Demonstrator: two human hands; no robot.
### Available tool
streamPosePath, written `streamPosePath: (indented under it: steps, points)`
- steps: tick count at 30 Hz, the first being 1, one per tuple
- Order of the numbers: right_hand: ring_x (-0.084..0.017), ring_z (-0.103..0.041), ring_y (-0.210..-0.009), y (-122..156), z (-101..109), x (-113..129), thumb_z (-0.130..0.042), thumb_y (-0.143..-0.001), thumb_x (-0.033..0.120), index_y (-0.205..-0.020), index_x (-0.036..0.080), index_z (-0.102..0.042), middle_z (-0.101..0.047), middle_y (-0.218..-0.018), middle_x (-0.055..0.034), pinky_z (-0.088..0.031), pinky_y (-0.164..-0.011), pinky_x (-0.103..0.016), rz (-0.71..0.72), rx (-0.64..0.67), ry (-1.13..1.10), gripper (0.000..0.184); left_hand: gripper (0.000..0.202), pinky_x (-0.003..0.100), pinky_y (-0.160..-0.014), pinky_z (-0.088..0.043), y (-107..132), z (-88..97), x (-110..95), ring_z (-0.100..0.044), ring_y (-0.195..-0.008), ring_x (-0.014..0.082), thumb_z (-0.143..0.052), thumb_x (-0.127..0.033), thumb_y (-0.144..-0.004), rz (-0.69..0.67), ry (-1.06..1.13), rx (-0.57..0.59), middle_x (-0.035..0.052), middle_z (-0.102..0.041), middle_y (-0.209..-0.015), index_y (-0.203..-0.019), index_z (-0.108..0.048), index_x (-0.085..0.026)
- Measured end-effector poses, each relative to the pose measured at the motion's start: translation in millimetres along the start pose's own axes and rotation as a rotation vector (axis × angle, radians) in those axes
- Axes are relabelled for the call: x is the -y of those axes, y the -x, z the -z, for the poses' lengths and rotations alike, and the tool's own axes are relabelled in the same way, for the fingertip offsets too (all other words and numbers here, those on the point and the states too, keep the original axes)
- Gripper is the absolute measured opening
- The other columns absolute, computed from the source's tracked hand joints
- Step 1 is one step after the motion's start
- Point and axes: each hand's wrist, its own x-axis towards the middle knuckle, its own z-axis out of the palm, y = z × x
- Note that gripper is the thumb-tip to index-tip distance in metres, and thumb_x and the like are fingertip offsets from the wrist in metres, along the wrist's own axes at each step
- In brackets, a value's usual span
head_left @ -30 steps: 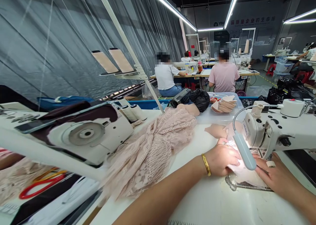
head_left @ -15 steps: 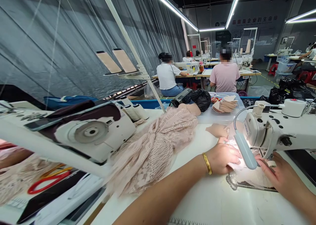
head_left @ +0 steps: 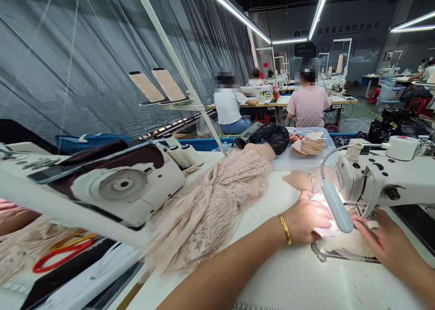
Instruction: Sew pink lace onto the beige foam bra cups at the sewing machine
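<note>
A white sewing machine (head_left: 360, 174) stands at the right, its lit gooseneck lamp (head_left: 337, 208) hanging over the needle area. My left hand (head_left: 307, 218), with a gold bangle at the wrist, lies left of the lamp, fingers bent and pressed on a pale pink fabric piece (head_left: 324, 231). Across the needle area, my right hand (head_left: 380, 237) has its thumb and fingers closed at the fabric's right side. The machine and lamp hide the needle and some fingertips. Beyond my left hand lies a beige cup-shaped piece (head_left: 297, 181).
A heap of pink lace fabric (head_left: 217, 201) covers the table's middle. Behind it are a black plastic bag (head_left: 276, 138) and a clear bin (head_left: 307, 161) of stacked beige cups. Left are another machine (head_left: 122, 183) and red-handled scissors (head_left: 63, 255). Co-workers sit further back.
The view has shifted very slightly, so the surroundings sit a little further left. Both hands keep almost the same place at the machine, and the fabric shows hardly any movement.
</note>
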Motion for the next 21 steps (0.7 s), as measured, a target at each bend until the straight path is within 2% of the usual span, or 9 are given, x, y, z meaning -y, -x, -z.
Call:
streamPosePath:
  steps: [5, 11, 15, 17, 21]
  points:
    - [-0.026, -0.069, -0.105, 1.8, -0.2, -1.5, -0.045, -0.106, 0.033, -0.092, 0.028, -0.063, -0.075, -0.112, -0.0044, -0.056, -0.091, -0.042, -0.036, 0.027, 0.036, 0.024, 0.013, 0.052, -0.105, -0.026, 1.0, -5.1, 2.4, -0.065, -0.094, 0.0224, -0.062, -0.024, -0.087, 0.003, -0.002, -0.029, 0.0022, -0.077, -0.106, -0.093, -0.075, -0.025]
    - [-0.029, -0.07, -0.111, 6.2, -4.2, -4.6, -0.043, -0.107, 0.038, -0.093, 0.027, -0.068, -0.076, -0.117, -0.0061, -0.056, -0.095, -0.045, -0.032, 0.047, 0.091, 0.031, 0.022, 0.051, -0.101, -0.027, 0.8, -8.3, -0.3, -0.063, -0.108, 0.0262, -0.061, -0.022, -0.089, 0.018, -0.053, -0.051, 0.0043, -0.074, -0.126, -0.107, -0.073, -0.026]
    - [-0.03, -0.072, -0.104, 7.5, -6.1, -4.4, -0.041, -0.107, 0.042, -0.092, 0.029, -0.071, -0.078, -0.11, -0.006, -0.057, -0.092, -0.047, -0.011, 0.042, 0.08, 0.036, 0.015, 0.049, -0.098, -0.027, 1.6, -11.0, -4.0, -0.062, -0.104, 0.0251, -0.06, -0.023, -0.091, 0.034, -0.098, -0.089, 0.0049, -0.075, -0.12, -0.099, -0.073, -0.023]
    - [-0.028, -0.072, -0.1, 8.3, -6.5, -3.6, -0.041, -0.107, 0.041, -0.099, 0.031, -0.071, -0.078, -0.108, -0.0048, -0.058, -0.091, -0.046, -0.001, 0.09, 0.046, 0.033, 0.013, 0.048, -0.096, -0.028, 2.6, -11.7, -6.1, -0.061, -0.102, 0.024, -0.062, -0.023, -0.089, 0.018, -0.117, -0.106, 0.0031, -0.074, -0.119, -0.097, -0.072, -0.022]
    - [-0.026, -0.07, -0.098, 11.2, -5.1, 0.4, -0.044, -0.107, 0.033, -0.125, 0.034, -0.065, -0.075, -0.108, -0.0043, -0.057, -0.085, -0.04, 0.031, 0.221, -0.049, 0.028, 0.007, 0.046, -0.094, -0.029, 5.5, -11.1, -12.9, -0.061, -0.094, 0.0223, -0.065, -0.025, -0.087, -0.024, -0.162, -0.099, 0.0019, -0.074, -0.108, -0.088, -0.07, -0.021]
